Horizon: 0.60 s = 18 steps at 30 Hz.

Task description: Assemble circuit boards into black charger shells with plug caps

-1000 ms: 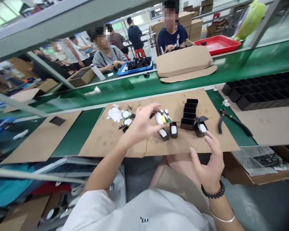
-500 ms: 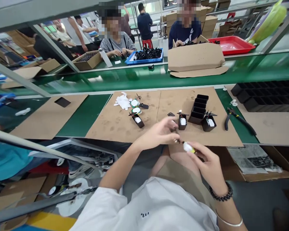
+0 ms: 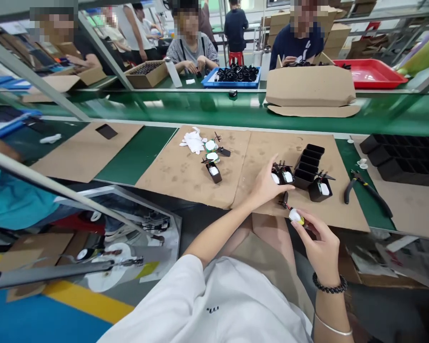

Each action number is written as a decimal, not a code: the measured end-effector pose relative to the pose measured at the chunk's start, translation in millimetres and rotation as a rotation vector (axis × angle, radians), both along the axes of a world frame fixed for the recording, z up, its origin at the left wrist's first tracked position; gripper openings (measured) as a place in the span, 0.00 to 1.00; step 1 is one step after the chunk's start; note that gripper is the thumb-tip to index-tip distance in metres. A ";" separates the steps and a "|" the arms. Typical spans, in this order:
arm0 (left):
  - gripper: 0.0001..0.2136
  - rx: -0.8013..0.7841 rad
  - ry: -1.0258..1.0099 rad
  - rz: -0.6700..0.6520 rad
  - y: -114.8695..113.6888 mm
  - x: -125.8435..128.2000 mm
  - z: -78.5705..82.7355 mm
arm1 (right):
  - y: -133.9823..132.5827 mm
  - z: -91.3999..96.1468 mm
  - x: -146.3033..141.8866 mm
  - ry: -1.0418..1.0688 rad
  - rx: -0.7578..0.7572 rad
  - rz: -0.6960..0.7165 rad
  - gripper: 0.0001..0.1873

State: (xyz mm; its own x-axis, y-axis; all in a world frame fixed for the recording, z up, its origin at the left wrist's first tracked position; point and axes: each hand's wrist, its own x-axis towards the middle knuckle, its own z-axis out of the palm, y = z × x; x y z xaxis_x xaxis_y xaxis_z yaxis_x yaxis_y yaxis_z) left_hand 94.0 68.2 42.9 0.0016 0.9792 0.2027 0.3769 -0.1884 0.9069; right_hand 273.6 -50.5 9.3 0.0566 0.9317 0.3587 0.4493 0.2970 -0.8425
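My right hand (image 3: pixel 320 240) pinches a small wired part (image 3: pixel 296 216) with a white pad and yellow side. Its red and dark wires lead up to a small black piece (image 3: pixel 283 200) at the mat's front edge. My left hand (image 3: pixel 266 186) curls around two small black boxes standing side by side, thumb in front and fingers behind. White pads and dark wired pieces show in the right one (image 3: pixel 288 176) and the left one (image 3: pixel 276 178). Another filled black box (image 3: pixel 321 189) stands to their right, beside a row of empty black boxes (image 3: pixel 309 164).
Black-handled cutters (image 3: pixel 368 190) lie at the right. Black boxes (image 3: pixel 407 157) stand in rows beyond. On the cardboard mat (image 3: pixel 178 183) are white gloves (image 3: pixel 193 141), wired parts (image 3: pixel 211 156) and a filled box (image 3: pixel 213 173). Co-workers sit across the green belt (image 3: pixel 200 107).
My left hand has moved away from the wired part and up to the black boxes, which now stand side by side. My right hand still holds the part. The view has shifted.
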 end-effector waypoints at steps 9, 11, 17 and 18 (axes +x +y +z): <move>0.31 0.109 0.075 -0.007 16.5 -12.7 4.3 | 0.4 -6.7 -3.0 0.069 -0.022 0.025 0.14; 0.31 0.158 0.092 0.107 17.9 -32.8 1.7 | -1.4 -4.8 -3.4 0.066 -0.020 0.034 0.13; 0.27 0.310 0.288 0.536 16.4 -97.0 -1.3 | 3.1 -4.2 -10.5 0.078 0.096 -0.053 0.13; 0.26 0.282 0.320 0.556 15.2 -102.5 -1.8 | 6.9 -3.6 -13.7 0.043 0.134 -0.074 0.13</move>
State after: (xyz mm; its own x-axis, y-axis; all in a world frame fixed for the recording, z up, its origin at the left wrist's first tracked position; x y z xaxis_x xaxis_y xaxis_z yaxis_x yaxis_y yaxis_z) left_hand -8.5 83.4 41.1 -0.3825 0.7619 0.5226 0.7262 -0.1018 0.6799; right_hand 259.9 -43.6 5.7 0.1409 0.8683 0.4756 0.4388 0.3758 -0.8162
